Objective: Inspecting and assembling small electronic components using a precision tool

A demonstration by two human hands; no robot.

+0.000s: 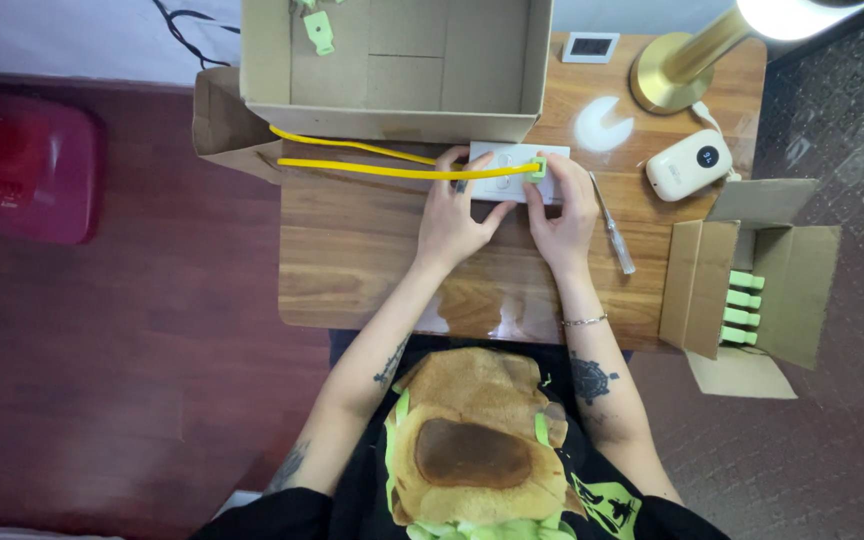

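A white rectangular socket plate (512, 160) lies on the wooden table (352, 250) just in front of a large cardboard box. My left hand (455, 210) grips its left side, thumb under the lower edge. My right hand (564, 205) holds its right end, fingers pressing a small green plug (538, 169) against it. A yellow cable (372, 168) runs left from the plug across the table and loops back along the box.
A large open cardboard box (392, 110) stands at the back with a green part inside. A screwdriver (614, 225), a white device (688, 163), a brass lamp base (667, 75) and a small box of green plugs (742, 305) sit to the right.
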